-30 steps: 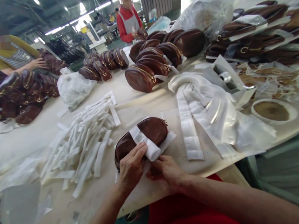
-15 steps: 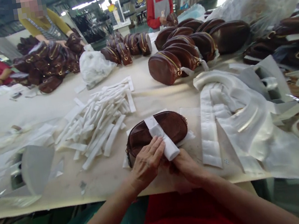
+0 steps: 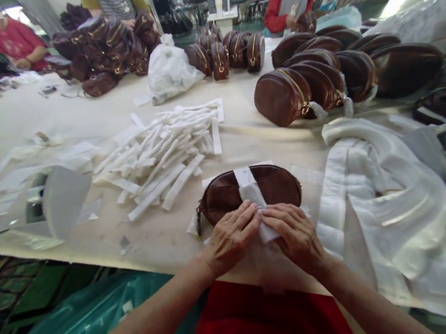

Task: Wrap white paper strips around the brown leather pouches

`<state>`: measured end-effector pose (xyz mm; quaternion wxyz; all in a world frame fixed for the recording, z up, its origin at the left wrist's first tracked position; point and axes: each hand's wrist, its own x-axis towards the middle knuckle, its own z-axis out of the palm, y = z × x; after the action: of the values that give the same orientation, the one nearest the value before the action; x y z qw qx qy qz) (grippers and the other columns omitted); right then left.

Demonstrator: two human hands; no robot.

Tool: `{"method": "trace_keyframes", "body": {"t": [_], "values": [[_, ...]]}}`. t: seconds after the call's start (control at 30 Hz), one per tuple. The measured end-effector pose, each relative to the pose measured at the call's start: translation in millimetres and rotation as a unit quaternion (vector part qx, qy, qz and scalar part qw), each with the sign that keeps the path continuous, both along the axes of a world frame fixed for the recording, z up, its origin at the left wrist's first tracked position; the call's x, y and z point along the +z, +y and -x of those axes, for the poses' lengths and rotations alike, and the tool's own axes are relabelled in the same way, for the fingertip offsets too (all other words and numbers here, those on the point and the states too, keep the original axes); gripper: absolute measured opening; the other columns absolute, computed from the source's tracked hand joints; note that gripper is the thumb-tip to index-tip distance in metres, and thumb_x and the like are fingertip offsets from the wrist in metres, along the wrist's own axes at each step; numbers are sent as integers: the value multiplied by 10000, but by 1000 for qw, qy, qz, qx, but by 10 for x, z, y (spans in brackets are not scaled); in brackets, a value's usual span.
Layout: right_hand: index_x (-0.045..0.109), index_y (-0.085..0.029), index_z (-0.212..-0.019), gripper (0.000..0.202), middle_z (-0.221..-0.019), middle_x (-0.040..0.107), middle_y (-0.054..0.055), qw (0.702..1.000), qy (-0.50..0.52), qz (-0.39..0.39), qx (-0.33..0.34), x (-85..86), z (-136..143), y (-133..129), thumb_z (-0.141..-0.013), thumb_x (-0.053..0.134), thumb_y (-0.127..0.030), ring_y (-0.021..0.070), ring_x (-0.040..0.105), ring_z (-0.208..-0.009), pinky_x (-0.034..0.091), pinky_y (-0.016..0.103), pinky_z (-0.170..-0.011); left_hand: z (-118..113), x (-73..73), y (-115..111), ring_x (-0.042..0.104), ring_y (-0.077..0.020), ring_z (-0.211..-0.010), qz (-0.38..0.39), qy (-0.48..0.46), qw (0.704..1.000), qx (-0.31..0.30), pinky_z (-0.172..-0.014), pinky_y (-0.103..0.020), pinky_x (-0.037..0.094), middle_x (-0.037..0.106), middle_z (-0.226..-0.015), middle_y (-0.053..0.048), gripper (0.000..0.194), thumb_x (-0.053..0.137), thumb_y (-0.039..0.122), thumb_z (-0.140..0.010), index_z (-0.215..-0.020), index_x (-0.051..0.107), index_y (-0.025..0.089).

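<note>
A dark brown leather pouch [image 3: 219, 194] lies near the table's front edge, its zip ends at the left and right. Across its middle runs a white wrapping strip [image 3: 246, 182], whose loose end hangs toward me. My left hand [image 3: 232, 235] pinches the strip from the left, fingertips against the pouch's near side. From the right, my right hand [image 3: 295, 230] holds the same strip, its fingertips almost meeting the left ones. Both thumbs are largely hidden, as is the pouch's near lower side.
A heap of white strips [image 3: 170, 147] lies left of the pouch. Translucent sheeting [image 3: 385, 187] spreads at the right. Brown pouches [image 3: 279, 97] stand behind, near a knotted white plastic bag [image 3: 171, 71]. A tape dispenser [image 3: 38, 197] sits at left. Several people work across the table.
My right hand has come up from beneath the strip's end and now lies over the strip beside my left. The strip sits flatter against the pouch. The view has swung left.
</note>
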<state>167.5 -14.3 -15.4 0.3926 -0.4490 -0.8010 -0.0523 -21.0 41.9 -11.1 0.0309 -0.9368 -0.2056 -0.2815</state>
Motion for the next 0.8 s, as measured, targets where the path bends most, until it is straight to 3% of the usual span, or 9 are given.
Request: {"method": "trace_keyframes", "body": {"t": [0.23, 0.47, 0.8], "values": [[611, -149, -1064, 259, -989, 707, 100, 999, -22, -30, -18, -20, 57, -4, -864, 471, -61, 202, 628, -1002, 473, 353, -884, 4, -2, 12, 511, -220, -1207, 36, -44, 998, -2, -892, -293, 513, 629, -1128, -119, 272, 347, 91, -928, -1129, 530, 100], [599, -165, -1134, 329, -1028, 703, 106, 1000, -13, -9, -27, -58, 87, -30, -862, 458, -45, 205, 626, -1045, 479, 351, -898, 4, 4, 13, 477, -219, -1241, 48, -37, 998, -3, -903, -284, 517, 619, -1123, -129, 257, 357, 91, -926, -1116, 529, 106], [622, -130, -1123, 312, -1038, 704, 124, 1000, -8, -20, -18, -94, 127, -51, -881, 441, -49, 214, 621, -1063, 474, 346, -893, 21, -1, 48, 451, -198, -1262, 75, -48, 995, -40, -1006, -318, 475, 617, -1117, -137, 274, 363, 70, -911, -1141, 508, 93]]}}
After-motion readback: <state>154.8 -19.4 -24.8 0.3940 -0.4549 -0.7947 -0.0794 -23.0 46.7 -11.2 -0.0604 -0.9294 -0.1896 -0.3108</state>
